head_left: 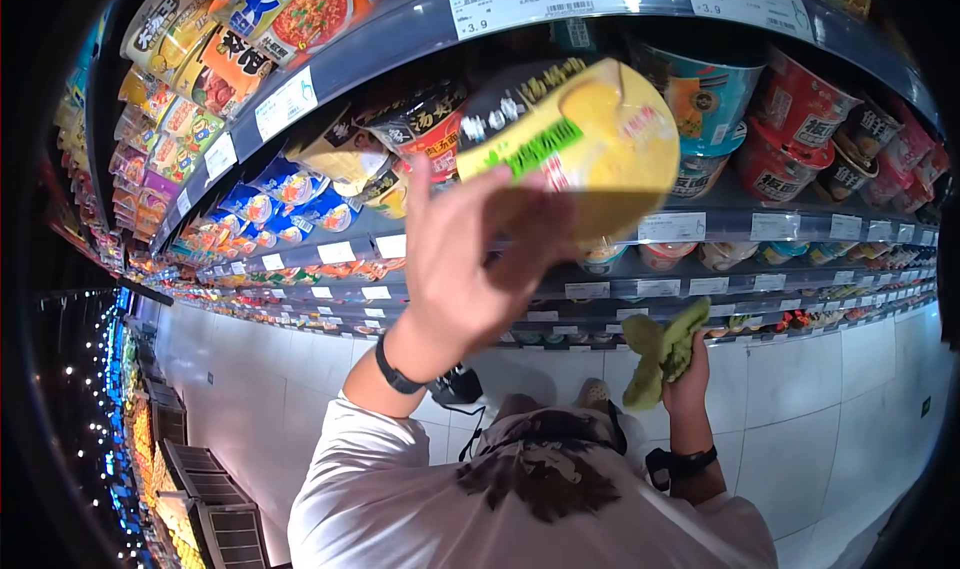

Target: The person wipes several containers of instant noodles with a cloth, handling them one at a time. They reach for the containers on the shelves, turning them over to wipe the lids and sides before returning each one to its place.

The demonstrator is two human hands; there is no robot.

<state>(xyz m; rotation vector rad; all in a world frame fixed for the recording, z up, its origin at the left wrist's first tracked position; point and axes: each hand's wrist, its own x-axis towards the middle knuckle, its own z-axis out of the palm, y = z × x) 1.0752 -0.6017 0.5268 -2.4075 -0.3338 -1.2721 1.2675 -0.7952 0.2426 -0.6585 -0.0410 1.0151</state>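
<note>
My left hand [455, 259] is raised to the shelf, its fingers closed at the lower side of a yellow instant noodle bowl [615, 134]. The bowl is tilted, with its yellow face, black band and green label turned towards me. Part of it is in shadow, and my fingertips are blurred. Down by the floor, my right hand [687, 374] grips a crumpled green cloth [665, 354], whose lobes hang out past the fingers. Black and red noodle packs [415, 119] stand just left of the yellow bowl, and a teal noodle bowl [705, 94] is to its right.
Price tags line the shelf edge [385, 44] above my left hand. Red noodle bowls [790, 164] are stacked on the right; blue noodle packs [290, 204] fill the left. Lower shelves reach down to the tiled floor [790, 399]. Crates of produce [185, 499] stand far left.
</note>
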